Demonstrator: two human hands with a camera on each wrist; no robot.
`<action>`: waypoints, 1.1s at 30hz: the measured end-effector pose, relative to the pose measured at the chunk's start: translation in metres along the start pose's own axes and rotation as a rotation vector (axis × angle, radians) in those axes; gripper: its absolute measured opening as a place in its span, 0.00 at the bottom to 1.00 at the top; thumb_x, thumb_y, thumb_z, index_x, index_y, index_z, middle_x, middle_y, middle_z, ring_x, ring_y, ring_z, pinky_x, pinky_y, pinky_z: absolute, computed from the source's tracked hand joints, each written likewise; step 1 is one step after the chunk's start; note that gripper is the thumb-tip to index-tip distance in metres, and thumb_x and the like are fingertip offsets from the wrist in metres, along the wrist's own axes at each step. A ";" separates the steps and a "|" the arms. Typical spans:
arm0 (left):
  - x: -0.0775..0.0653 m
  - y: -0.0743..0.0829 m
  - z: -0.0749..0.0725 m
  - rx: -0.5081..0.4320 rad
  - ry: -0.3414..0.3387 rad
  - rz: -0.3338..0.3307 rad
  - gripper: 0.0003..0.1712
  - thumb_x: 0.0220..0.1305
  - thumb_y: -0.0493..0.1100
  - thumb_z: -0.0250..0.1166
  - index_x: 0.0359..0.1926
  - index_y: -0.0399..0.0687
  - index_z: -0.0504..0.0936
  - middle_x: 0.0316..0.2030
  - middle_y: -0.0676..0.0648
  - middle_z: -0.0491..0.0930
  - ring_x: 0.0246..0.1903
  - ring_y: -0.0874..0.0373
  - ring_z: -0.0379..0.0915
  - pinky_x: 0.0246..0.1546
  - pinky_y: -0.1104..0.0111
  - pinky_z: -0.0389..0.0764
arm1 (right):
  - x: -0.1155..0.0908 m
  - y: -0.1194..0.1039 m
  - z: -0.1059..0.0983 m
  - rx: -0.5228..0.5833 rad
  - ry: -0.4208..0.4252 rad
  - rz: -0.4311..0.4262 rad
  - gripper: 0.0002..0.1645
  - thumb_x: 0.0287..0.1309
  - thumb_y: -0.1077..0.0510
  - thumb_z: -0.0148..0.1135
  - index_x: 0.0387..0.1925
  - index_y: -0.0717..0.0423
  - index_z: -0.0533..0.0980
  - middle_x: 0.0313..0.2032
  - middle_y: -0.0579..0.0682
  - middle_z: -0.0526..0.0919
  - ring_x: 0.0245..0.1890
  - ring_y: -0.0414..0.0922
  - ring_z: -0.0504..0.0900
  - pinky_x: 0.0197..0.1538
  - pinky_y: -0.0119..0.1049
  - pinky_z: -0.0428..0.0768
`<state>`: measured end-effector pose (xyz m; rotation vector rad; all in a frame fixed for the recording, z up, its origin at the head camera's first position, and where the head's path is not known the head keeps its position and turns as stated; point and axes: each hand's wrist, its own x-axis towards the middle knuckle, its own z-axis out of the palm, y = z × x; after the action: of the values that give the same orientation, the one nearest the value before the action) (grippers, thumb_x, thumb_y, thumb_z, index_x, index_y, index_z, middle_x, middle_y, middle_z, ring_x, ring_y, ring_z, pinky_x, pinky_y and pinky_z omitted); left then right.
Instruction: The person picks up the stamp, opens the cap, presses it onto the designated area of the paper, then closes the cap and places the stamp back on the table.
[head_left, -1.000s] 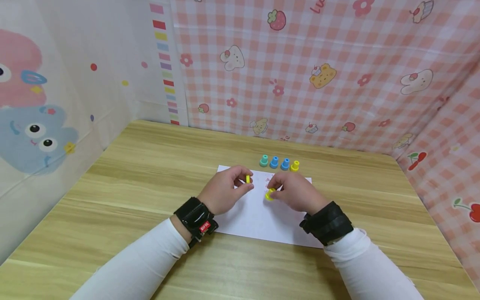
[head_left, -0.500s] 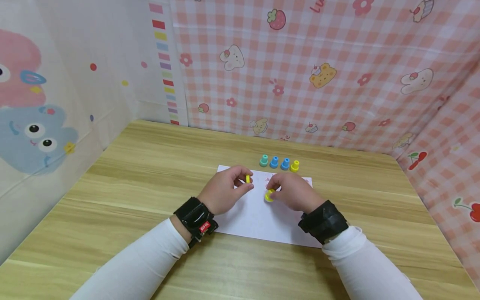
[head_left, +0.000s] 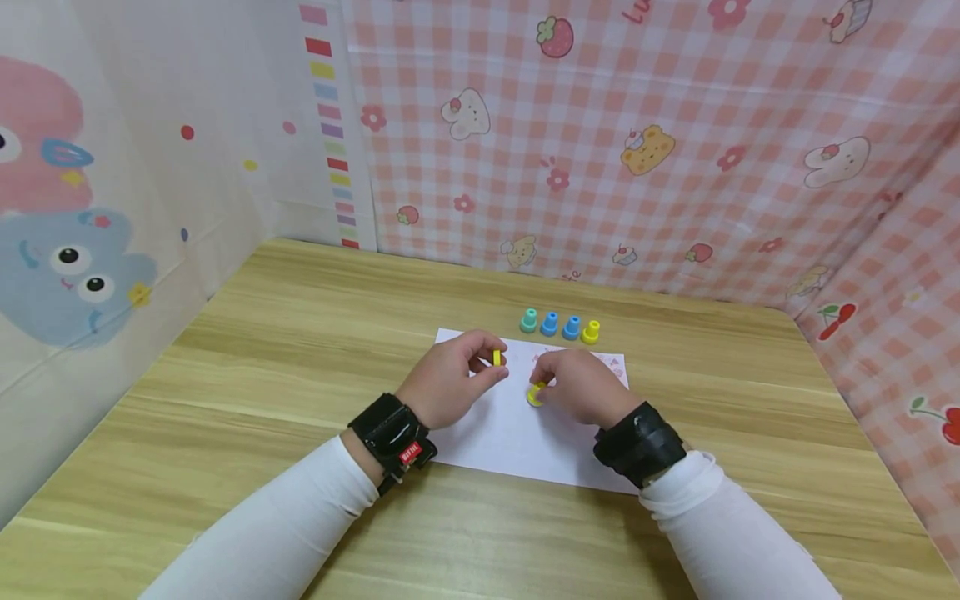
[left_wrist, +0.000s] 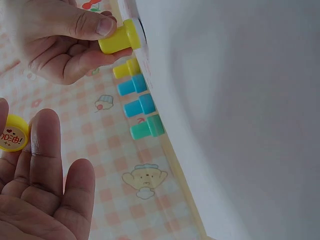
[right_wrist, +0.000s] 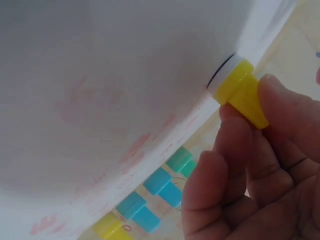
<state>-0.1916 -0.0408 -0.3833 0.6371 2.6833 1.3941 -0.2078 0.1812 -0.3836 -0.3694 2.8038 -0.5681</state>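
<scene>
My right hand (head_left: 585, 387) pinches a yellow toy stamp (right_wrist: 245, 95) between thumb and fingers. The stamp stands upright with its white stamping end right at the white paper (head_left: 510, 433). In the left wrist view the same yellow stamp (left_wrist: 120, 40) shows its stepped body. My left hand (head_left: 450, 379) holds a small round yellow cap (left_wrist: 14, 134) at its fingertips, over the paper's left part. Red lettering and small hearts are printed on the cap's face. Pink-red stamped prints (right_wrist: 135, 150) mark the upper right of the sheet.
Behind the paper's far edge stand a green stamp (head_left: 529, 321), two blue stamps (head_left: 550, 324) and another yellow stamp (head_left: 591, 332) in a row. The wooden table (head_left: 225, 400) meets a pink checked cloth (head_left: 570, 150) at the back and sides.
My right hand has shifted slightly left and toward me, bringing the yellow stamp to a nearer spot on the paper. The left hand keeps its place with the cap.
</scene>
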 end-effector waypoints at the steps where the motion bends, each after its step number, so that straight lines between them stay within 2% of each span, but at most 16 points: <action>1: 0.000 0.000 0.000 0.000 0.000 0.000 0.14 0.73 0.44 0.69 0.57 0.50 0.83 0.43 0.55 0.87 0.42 0.61 0.82 0.43 0.66 0.84 | 0.000 0.000 0.001 -0.015 0.004 -0.003 0.07 0.63 0.60 0.74 0.43 0.50 0.88 0.45 0.49 0.90 0.50 0.49 0.83 0.60 0.48 0.83; 8: 0.000 0.000 0.002 0.004 0.002 -0.001 0.14 0.73 0.44 0.69 0.56 0.51 0.83 0.43 0.55 0.86 0.42 0.61 0.82 0.44 0.65 0.83 | -0.001 -0.003 0.002 -0.099 0.010 -0.039 0.08 0.63 0.61 0.74 0.43 0.51 0.88 0.40 0.47 0.90 0.42 0.46 0.82 0.56 0.46 0.84; 22: 0.000 -0.001 0.005 0.018 -0.009 0.007 0.13 0.73 0.46 0.69 0.54 0.51 0.84 0.41 0.54 0.86 0.41 0.61 0.80 0.42 0.66 0.82 | 0.000 -0.003 0.002 -0.090 0.017 -0.048 0.06 0.63 0.60 0.74 0.42 0.51 0.88 0.39 0.47 0.89 0.40 0.46 0.81 0.54 0.45 0.83; 25: 0.000 -0.001 0.006 0.012 -0.009 0.013 0.13 0.72 0.45 0.70 0.54 0.51 0.84 0.41 0.54 0.86 0.40 0.61 0.81 0.41 0.66 0.82 | -0.002 0.003 -0.002 0.003 0.036 -0.015 0.07 0.65 0.58 0.73 0.44 0.51 0.87 0.42 0.48 0.89 0.41 0.46 0.82 0.49 0.42 0.83; 29: -0.001 0.000 0.006 0.000 -0.010 0.027 0.14 0.72 0.45 0.70 0.55 0.50 0.84 0.42 0.54 0.87 0.40 0.63 0.83 0.41 0.67 0.83 | -0.010 0.011 -0.013 0.272 0.156 0.071 0.11 0.66 0.55 0.72 0.47 0.53 0.85 0.43 0.53 0.88 0.39 0.48 0.82 0.38 0.38 0.81; 31: -0.001 0.001 0.006 0.000 -0.012 0.024 0.14 0.71 0.45 0.71 0.56 0.51 0.84 0.42 0.55 0.87 0.41 0.63 0.83 0.41 0.67 0.83 | -0.014 0.013 -0.016 0.402 0.211 0.086 0.12 0.67 0.54 0.71 0.48 0.55 0.85 0.43 0.56 0.88 0.37 0.51 0.83 0.36 0.37 0.81; 33: -0.001 0.002 0.005 0.004 -0.015 0.015 0.15 0.71 0.45 0.71 0.56 0.52 0.84 0.43 0.55 0.88 0.41 0.64 0.84 0.41 0.67 0.83 | -0.017 0.013 -0.017 0.489 0.232 0.084 0.13 0.68 0.53 0.70 0.48 0.56 0.84 0.43 0.59 0.88 0.37 0.54 0.83 0.37 0.38 0.81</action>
<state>-0.1888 -0.0363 -0.3852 0.6672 2.6755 1.3820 -0.1992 0.2040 -0.3701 -0.0875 2.7406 -1.3091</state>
